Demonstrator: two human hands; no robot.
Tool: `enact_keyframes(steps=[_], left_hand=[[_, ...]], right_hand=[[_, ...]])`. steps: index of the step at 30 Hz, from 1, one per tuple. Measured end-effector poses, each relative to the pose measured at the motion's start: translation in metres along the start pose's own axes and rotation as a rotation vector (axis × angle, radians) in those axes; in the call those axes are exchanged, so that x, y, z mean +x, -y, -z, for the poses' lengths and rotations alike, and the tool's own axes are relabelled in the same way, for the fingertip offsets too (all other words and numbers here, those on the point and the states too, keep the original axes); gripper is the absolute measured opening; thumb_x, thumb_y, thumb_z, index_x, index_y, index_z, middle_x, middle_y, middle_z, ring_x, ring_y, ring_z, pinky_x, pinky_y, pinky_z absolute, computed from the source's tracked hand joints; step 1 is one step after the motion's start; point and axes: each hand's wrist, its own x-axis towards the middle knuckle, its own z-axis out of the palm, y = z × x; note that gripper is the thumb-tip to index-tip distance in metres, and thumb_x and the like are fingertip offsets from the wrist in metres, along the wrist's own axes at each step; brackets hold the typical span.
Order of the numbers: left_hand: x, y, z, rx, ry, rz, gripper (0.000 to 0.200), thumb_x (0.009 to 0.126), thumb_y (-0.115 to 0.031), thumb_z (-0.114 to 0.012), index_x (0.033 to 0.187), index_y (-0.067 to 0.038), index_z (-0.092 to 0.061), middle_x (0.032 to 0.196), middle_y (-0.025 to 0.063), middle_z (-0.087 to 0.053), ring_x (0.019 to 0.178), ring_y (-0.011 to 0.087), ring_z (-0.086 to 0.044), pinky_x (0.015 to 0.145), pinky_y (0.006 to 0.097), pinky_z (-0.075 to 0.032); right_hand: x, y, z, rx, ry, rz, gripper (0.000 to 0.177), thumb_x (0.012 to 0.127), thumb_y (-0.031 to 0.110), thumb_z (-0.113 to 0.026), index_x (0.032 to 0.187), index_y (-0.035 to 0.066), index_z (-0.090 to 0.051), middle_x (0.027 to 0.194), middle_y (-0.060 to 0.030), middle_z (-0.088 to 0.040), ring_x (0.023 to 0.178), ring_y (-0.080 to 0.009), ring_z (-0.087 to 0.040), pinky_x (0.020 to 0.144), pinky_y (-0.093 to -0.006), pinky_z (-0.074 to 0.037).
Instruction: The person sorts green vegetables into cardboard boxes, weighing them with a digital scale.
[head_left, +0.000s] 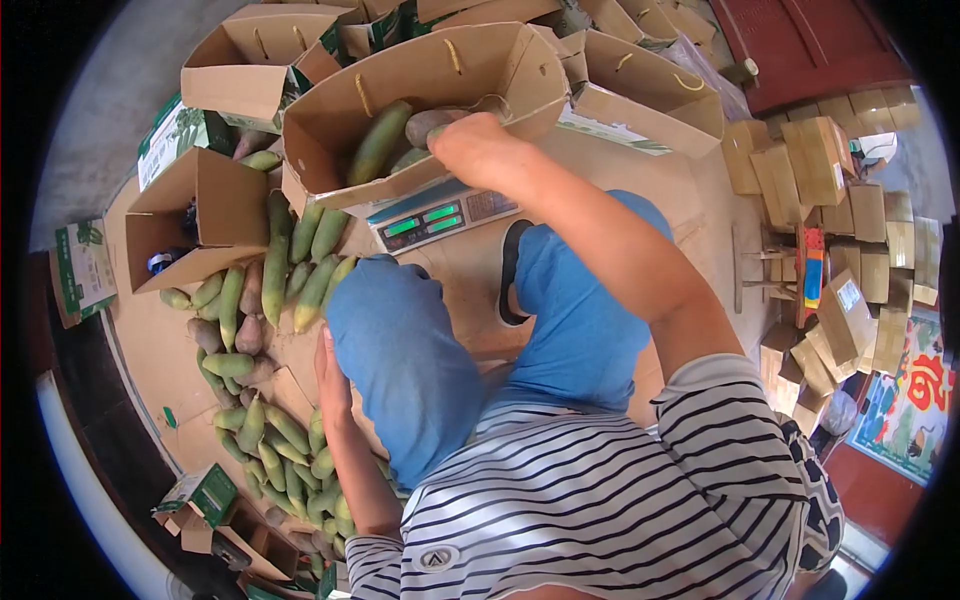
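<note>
My right hand reaches over the near wall of a large open cardboard box and is closed around a purplish radish. Inside that box, a long green radish leans beside it. The box stands on a digital scale with lit green displays. Low beside my left knee, my left hand has its fingers stretched out and holds nothing visible; part of it is hidden by the knee. Green radishes lie on the floor near it, with a few purplish radishes among them.
A smaller open box stands left of the scale, with dark items inside. More open boxes line the back. A big heap of green radishes lies at lower left. Closed cartons are stacked at right, near a small wooden stool.
</note>
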Motion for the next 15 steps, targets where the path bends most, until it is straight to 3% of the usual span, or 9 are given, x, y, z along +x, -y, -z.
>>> enact_keyframes(steps=[2, 7, 9, 12, 13, 15], left_hand=[[0.002, 0.021, 0.006, -0.017, 0.018, 0.039, 0.049, 0.095, -0.035, -0.039, 0.123, 0.003, -0.046, 0.121, 0.0147, -0.051, 0.113, 0.0203, -0.046, 0.097, 0.0298, -0.033], [0.000, 0.141, 0.016, -0.132, 0.082, 0.080, 0.036, 0.087, -0.012, -0.048, 0.120, 0.002, -0.048, 0.116, 0.0146, -0.056, 0.106, 0.0223, -0.052, 0.091, 0.0314, -0.039], [-0.010, 0.122, 0.010, 0.286, 0.093, -0.058, 0.035, 0.081, -0.003, -0.050, 0.116, 0.001, -0.049, 0.109, 0.0195, -0.059, 0.102, 0.0270, -0.056, 0.086, 0.0338, -0.043], [-0.020, 0.180, 0.013, 0.677, 0.092, 0.123, 0.030, 0.079, 0.000, -0.046, 0.109, 0.001, -0.050, 0.105, 0.0228, -0.058, 0.100, 0.0330, -0.056, 0.085, 0.0362, -0.044], [-0.033, 0.192, 0.010, 0.531, 0.022, 0.043, 0.025, 0.079, 0.001, -0.045, 0.103, 0.000, -0.050, 0.099, 0.0219, -0.057, 0.093, 0.0362, -0.057, 0.081, 0.0403, -0.045], [-0.049, 0.217, 0.015, 0.736, 0.074, 0.089, 0.024, 0.079, -0.001, -0.047, 0.102, -0.001, -0.050, 0.098, 0.0217, -0.056, 0.091, 0.0379, -0.056, 0.078, 0.0422, -0.045]], right_hand=[[0.000, -0.002, -0.004, -0.005, -0.035, 0.012, 0.014, 0.076, 0.006, -0.051, 0.084, 0.004, -0.062, 0.082, -0.0160, -0.064, 0.082, -0.0327, -0.063, 0.064, -0.0417, -0.050], [0.003, -0.002, -0.003, -0.067, 0.023, 0.021, 0.016, 0.080, 0.008, -0.048, 0.088, 0.004, -0.061, 0.085, -0.0158, -0.064, 0.084, -0.0324, -0.062, 0.065, -0.0419, -0.050], [0.003, -0.004, -0.006, -0.041, 0.008, 0.042, 0.016, 0.080, 0.009, -0.048, 0.088, 0.004, -0.061, 0.085, -0.0150, -0.064, 0.084, -0.0318, -0.062, 0.067, -0.0415, -0.050], [0.005, -0.005, -0.008, -0.036, 0.015, 0.029, 0.014, 0.080, 0.009, -0.049, 0.086, 0.003, -0.060, 0.084, -0.0142, -0.064, 0.085, -0.0315, -0.061, 0.068, -0.0413, -0.049], [0.005, -0.005, -0.008, -0.041, 0.022, 0.019, 0.013, 0.080, 0.009, -0.050, 0.085, 0.003, -0.060, 0.084, -0.0141, -0.064, 0.085, -0.0315, -0.061, 0.069, -0.0413, -0.049], [0.006, -0.004, -0.006, -0.042, 0.027, 0.013, 0.012, 0.079, 0.009, -0.051, 0.085, 0.003, -0.059, 0.084, -0.0145, -0.063, 0.085, -0.0322, -0.061, 0.068, -0.0422, -0.048]])
